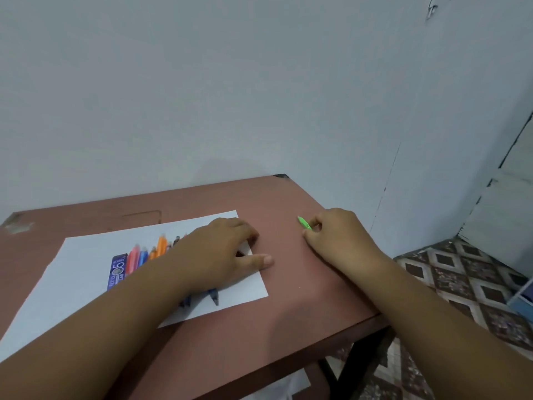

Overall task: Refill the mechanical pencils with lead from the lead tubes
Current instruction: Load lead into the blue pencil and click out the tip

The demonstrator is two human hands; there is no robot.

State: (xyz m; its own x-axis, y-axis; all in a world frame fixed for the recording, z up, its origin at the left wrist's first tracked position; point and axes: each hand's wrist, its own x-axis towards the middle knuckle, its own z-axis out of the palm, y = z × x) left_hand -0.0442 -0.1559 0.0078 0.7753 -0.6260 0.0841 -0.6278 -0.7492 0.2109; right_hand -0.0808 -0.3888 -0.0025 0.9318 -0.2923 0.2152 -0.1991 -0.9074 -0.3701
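Counter is brown, up against a pale wall, w/ a white paper sheet across its left side. On the sheet: a row of colored pencils lying side by side, and a dark blue lead tube at the row's left end, just beside them. Dark tips of two more pencils poke out below my left forearm.

Left hand lies over the right end of the row, fingers bent down, thumb out flat on the sheet edge; can't tell if it's actually gripping a pencil under there. Right hand is off the sheet on bare counter, well apart from the left, pinching a small green pencil piece. Too blurry to say if it's a cap or a whole pencil.

My read: early in the job, opening one pencil. To do it well I'd park the green bit where it won't roll off, keep the barrel upright, feed lead slowly.
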